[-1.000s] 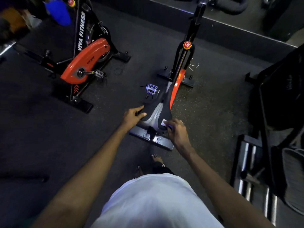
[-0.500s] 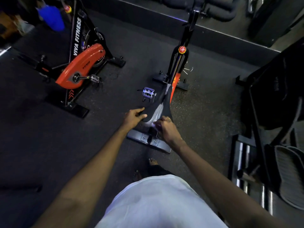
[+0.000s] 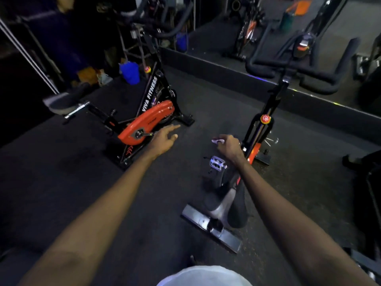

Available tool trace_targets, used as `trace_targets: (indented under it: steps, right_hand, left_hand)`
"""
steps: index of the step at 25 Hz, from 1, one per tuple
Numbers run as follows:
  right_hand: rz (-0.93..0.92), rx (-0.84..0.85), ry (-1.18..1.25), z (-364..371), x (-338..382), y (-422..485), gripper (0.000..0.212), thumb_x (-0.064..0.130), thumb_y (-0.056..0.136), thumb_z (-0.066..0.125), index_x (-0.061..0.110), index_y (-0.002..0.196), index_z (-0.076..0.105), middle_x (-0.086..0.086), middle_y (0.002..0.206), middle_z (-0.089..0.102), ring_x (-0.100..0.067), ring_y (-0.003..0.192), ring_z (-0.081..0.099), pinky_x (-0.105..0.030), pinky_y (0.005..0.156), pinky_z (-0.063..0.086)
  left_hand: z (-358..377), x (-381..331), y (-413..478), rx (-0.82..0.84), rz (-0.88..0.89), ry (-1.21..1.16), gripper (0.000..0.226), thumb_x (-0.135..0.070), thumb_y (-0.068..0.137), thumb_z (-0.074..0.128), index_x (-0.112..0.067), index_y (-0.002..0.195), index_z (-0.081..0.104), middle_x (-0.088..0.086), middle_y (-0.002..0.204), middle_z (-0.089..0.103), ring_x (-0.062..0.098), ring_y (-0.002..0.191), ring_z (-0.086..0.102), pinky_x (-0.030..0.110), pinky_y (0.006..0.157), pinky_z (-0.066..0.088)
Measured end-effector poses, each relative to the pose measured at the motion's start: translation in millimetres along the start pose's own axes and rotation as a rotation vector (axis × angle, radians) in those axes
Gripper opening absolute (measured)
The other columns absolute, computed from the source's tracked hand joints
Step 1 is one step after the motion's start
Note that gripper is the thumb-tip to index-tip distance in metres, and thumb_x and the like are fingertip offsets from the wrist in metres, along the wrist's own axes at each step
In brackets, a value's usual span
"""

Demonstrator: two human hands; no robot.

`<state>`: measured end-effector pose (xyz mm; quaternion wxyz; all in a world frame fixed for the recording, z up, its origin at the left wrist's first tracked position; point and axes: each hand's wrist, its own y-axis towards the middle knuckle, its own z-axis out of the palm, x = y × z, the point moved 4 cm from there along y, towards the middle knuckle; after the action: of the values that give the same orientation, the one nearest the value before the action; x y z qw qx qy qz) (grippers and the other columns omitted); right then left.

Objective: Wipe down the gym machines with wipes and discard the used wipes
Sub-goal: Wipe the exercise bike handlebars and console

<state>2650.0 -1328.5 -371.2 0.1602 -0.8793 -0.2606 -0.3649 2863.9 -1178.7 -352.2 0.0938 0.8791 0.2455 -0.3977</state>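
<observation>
The right grip [image 3: 228,146] pinches a crumpled wipe [image 3: 217,140], held in the air just beyond the pedal [image 3: 216,162] of the near bike [image 3: 270,102]. The left grip [image 3: 165,139] is open, fingers spread and holding nothing, out toward the orange bike [image 3: 147,122]. For a thorough pass, I judge the wipe should be spread flatter and pressed along the frame and handlebars [image 3: 288,68] in overlapping strokes.

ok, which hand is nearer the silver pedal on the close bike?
Right. The right hand, pinching a wipe, is just above the silver pedal in view; the left hand is open, well off to its left, by the other bike's orange cover.
</observation>
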Motion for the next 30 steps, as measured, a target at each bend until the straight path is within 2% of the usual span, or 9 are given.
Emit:
trace_targets:
  steps: [1,3,6,13,17,20,24,27,30]
  right_hand:
    - [-0.038,0.013,-0.011,-3,19,18,0.026,0.012,0.089,0.055,0.008,0.105,0.075,-0.011,0.108,0.074,-0.026,0.105,0.068,-0.026,0.085,0.05]
    - [-0.114,0.017,-0.018,-11,63,53,0.028,0.027,0.093,0.059,0.007,0.108,0.073,-0.014,0.111,0.073,-0.027,0.109,0.066,-0.026,0.084,0.05]
    - [-0.187,-0.013,-0.026,-22,122,99,0.037,0.036,0.096,0.06,0.008,0.117,0.071,-0.012,0.118,0.071,-0.024,0.112,0.064,-0.018,0.08,0.039]
    - [-0.262,-0.081,-0.071,-31,239,203,0.043,0.036,0.095,0.06,0.008,0.128,0.065,-0.009,0.127,0.067,-0.023,0.122,0.059,-0.02,0.09,0.039]
    - [-0.268,-0.167,-0.114,-39,295,250,0.038,0.036,0.095,0.061,0.005,0.116,0.07,-0.012,0.116,0.071,-0.026,0.112,0.063,-0.025,0.082,0.043]
    - [-0.251,-0.219,-0.118,-45,330,283,0.036,0.033,0.095,0.06,0.005,0.114,0.07,-0.013,0.116,0.07,-0.027,0.111,0.063,-0.029,0.085,0.044]
    - [-0.235,-0.251,-0.124,-54,364,332,0.038,0.029,0.095,0.061,0.006,0.125,0.066,-0.01,0.124,0.068,-0.023,0.117,0.061,-0.02,0.083,0.038]
    - [-0.233,-0.266,-0.136,-55,379,384,0.037,0.027,0.094,0.061,0.007,0.125,0.067,-0.01,0.122,0.069,-0.024,0.116,0.062,-0.022,0.088,0.041]
    - [-0.259,-0.282,-0.127,-56,392,445,0.034,0.025,0.093,0.059,0.006,0.12,0.069,-0.013,0.117,0.07,-0.027,0.112,0.063,-0.025,0.085,0.044]
  left_hand:
    - [-19,-7,15,-0.034,0.036,0.016,0.043,-0.015,0.091,0.061,-0.027,0.132,0.059,0.012,0.138,0.057,0.027,0.131,0.051,0.043,0.113,0.037]
    - [-60,-23,42,-0.09,0.084,0.069,0.044,-0.007,0.091,0.06,-0.019,0.134,0.058,0.008,0.142,0.054,0.023,0.135,0.046,0.03,0.115,0.031]
    - [-117,-35,79,-0.15,0.118,0.144,0.045,-0.009,0.094,0.059,-0.013,0.139,0.055,0.009,0.144,0.049,0.02,0.134,0.045,0.014,0.103,0.027]
    - [-228,-12,175,-0.205,0.199,0.166,0.047,-0.008,0.094,0.057,-0.017,0.14,0.053,0.009,0.147,0.048,0.021,0.136,0.044,0.022,0.11,0.027]
    - [-290,-7,224,-0.204,0.264,0.194,0.048,-0.004,0.093,0.057,-0.011,0.14,0.053,0.011,0.144,0.05,0.022,0.134,0.046,0.011,0.098,0.026]
    - [-332,3,263,-0.237,0.271,0.191,0.049,-0.005,0.093,0.059,-0.009,0.142,0.051,0.013,0.146,0.049,0.023,0.135,0.045,0.013,0.099,0.026]
    - [-369,13,316,-0.26,0.293,0.174,0.051,-0.008,0.093,0.059,-0.013,0.143,0.05,0.011,0.144,0.051,0.025,0.132,0.048,0.022,0.105,0.032]
    - [-384,16,365,-0.256,0.289,0.153,0.05,-0.008,0.094,0.059,-0.012,0.143,0.05,0.01,0.144,0.05,0.023,0.132,0.048,0.018,0.102,0.029]
    - [-390,22,424,-0.257,0.288,0.169,0.051,-0.008,0.093,0.061,-0.013,0.143,0.05,0.011,0.142,0.053,0.024,0.128,0.051,0.019,0.1,0.033]
